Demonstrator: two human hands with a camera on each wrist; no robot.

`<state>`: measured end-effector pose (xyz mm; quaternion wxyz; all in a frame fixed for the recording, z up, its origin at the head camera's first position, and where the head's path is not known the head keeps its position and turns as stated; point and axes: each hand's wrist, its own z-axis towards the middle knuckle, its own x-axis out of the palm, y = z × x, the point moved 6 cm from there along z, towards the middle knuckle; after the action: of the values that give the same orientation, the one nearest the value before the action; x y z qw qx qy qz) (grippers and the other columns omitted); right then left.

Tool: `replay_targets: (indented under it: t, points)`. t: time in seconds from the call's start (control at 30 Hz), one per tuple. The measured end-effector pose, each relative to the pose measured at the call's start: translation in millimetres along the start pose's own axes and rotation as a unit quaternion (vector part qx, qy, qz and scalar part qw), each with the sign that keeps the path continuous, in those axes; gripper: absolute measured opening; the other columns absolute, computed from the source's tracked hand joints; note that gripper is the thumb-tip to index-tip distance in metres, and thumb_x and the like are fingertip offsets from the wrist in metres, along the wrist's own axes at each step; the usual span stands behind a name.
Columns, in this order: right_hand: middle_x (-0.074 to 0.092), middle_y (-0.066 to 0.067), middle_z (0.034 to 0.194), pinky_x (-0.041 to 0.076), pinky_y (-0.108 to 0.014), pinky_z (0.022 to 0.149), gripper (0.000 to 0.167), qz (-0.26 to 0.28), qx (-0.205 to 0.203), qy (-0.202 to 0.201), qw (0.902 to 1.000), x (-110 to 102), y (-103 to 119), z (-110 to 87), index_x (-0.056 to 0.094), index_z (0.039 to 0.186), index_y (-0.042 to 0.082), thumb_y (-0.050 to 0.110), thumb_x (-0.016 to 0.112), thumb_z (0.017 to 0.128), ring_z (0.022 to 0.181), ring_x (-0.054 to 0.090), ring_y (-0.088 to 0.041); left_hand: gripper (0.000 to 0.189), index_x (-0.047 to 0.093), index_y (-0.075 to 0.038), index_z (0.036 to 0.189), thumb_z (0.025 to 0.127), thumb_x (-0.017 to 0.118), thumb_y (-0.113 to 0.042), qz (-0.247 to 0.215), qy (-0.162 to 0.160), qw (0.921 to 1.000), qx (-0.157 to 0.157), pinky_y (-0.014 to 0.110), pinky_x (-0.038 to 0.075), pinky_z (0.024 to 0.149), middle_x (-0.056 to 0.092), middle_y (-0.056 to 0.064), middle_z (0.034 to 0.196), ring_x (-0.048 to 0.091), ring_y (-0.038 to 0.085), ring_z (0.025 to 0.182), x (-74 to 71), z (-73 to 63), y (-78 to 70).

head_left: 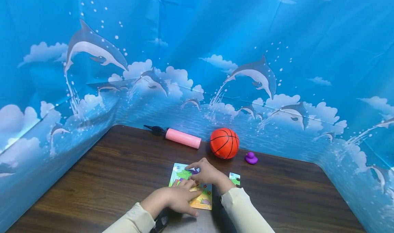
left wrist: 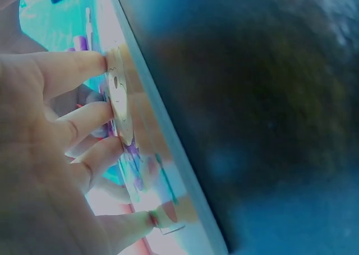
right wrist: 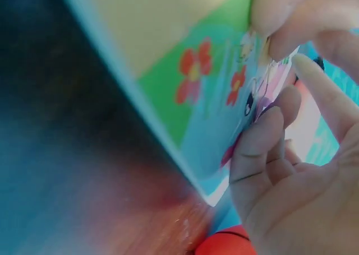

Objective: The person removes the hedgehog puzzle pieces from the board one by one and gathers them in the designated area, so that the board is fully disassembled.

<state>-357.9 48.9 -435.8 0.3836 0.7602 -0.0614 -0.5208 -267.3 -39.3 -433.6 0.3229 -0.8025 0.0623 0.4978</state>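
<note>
A colourful jigsaw puzzle [head_left: 205, 201] in a flat board lies on the table, printed with flowers, greenery and animals. My left hand [head_left: 178, 196] rests on its lower left part, fingers spread; in the left wrist view the fingertips [left wrist: 101, 61] touch the printed surface. My right hand [head_left: 209, 175] is over the upper part, fingers bent, thumb and index apart around a purple patch of the picture. In the right wrist view the bent fingers [right wrist: 258, 134] meet the surface; I cannot tell whether they pinch a piece. A loose puzzle piece [head_left: 234, 176] lies right of the board.
Along the back of the dark wooden table [head_left: 101, 171] lie a pink hand pump [head_left: 183, 138] with a black nozzle, an orange toy basketball [head_left: 224, 143] and a purple rubber duck [head_left: 251, 158]. A blue dolphin-print curtain [head_left: 184, 55] hangs around the table's edges.
</note>
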Motion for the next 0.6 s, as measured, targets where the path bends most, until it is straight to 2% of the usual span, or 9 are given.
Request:
replay_targets:
  t: [0.13,0.37,0.6]
  points:
    - [0.044,-0.010,0.107,0.049,-0.038,0.076,0.029,-0.004,0.006,0.005,1.0000,1,3,4.3,0.075,0.113,0.022,0.011,0.074,0.086,0.095,0.045,-0.022,0.072,0.049,-0.022,0.148,0.086,0.068,-0.055,0.001,0.005,0.9999,0.013,0.067,0.016,0.112,0.034,-0.001,0.146,0.027,0.023,0.136,3.9,4.2,4.6]
    - [0.042,-0.010,0.105,0.048,-0.042,0.074,0.025,-0.030,0.022,-0.012,0.9992,2,12,9.6,0.072,0.100,0.023,0.007,0.077,0.080,0.097,0.040,-0.027,0.076,0.048,-0.028,0.148,0.084,0.066,-0.063,0.012,-0.017,0.9991,0.037,0.067,0.020,0.110,0.036,-0.006,0.136,0.030,0.018,0.128,16.0,19.3,21.2]
    - [0.044,-0.009,0.103,0.046,-0.043,0.073,0.030,-0.036,0.037,-0.033,0.9981,1,20,10.2,0.068,0.094,0.022,0.002,0.080,0.076,0.099,0.034,-0.030,0.076,0.050,-0.028,0.147,0.083,0.065,-0.066,0.016,-0.028,0.9984,0.047,0.068,0.024,0.107,0.038,-0.006,0.130,0.032,0.017,0.124,18.9,21.5,24.6]
